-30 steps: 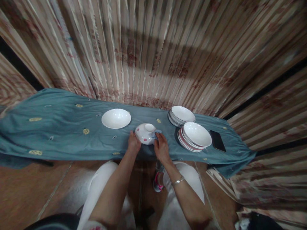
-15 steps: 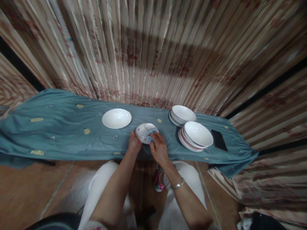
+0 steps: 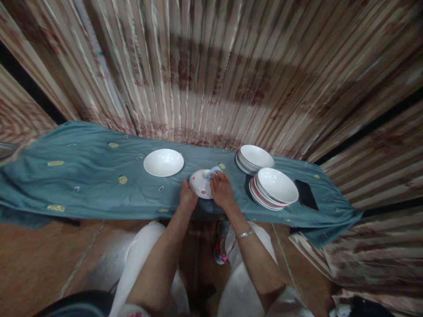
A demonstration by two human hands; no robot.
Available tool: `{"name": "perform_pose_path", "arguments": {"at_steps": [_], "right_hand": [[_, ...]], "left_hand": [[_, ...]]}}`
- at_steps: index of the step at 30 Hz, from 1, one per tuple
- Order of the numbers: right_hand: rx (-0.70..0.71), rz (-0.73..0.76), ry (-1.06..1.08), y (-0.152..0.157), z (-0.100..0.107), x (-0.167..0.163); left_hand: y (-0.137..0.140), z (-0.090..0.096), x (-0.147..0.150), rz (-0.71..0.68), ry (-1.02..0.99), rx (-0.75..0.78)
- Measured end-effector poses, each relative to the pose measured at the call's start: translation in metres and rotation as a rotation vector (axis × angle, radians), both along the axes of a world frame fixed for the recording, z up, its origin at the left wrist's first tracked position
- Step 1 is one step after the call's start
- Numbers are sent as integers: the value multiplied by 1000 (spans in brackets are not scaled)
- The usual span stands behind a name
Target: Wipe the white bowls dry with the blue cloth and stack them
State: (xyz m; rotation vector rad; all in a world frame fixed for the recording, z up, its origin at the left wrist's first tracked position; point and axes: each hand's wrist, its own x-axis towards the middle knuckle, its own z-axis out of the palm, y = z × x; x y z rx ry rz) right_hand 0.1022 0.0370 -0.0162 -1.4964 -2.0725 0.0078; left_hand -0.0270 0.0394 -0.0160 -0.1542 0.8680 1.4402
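A small white bowl [image 3: 200, 187] with red flower marks is tilted bottom up in front of me, its round foot showing on top. My left hand [image 3: 188, 197] grips its left edge, with the fingertips partly hidden beneath it. Bunched in my right hand [image 3: 221, 189] is a light blue cloth [image 3: 214, 171], which lies against the bowl's upper right side near the foot. To the left stands a wide white bowl [image 3: 164, 163], apart from both hands.
Right of my hands is a stack of white bowls and red-rimmed dishes [image 3: 276, 186], with another stack of white bowls [image 3: 256, 157] behind it. A black phone [image 3: 306, 194] lies at the far right. A teal cloth [image 3: 95, 189] covers the narrow table; curtains [image 3: 198, 88] hang behind.
My right hand has moved the cloth up and back across the bowl, from its right front to beside the foot. My left hand keeps its hold on the edge.
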Motion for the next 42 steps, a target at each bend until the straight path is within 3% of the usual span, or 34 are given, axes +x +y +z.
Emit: {"name": "perform_pose_path", "arguments": {"at_steps": [23, 38, 42], "right_hand": [[-18, 98, 28, -2, 11, 1], [-59, 44, -111, 14, 17, -6], [-28, 108, -145, 16, 20, 4]], "left_hand": [[-3, 8, 1, 8, -18, -6], [-4, 11, 2, 14, -12, -30], [-4, 11, 1, 20, -9, -40]]}}
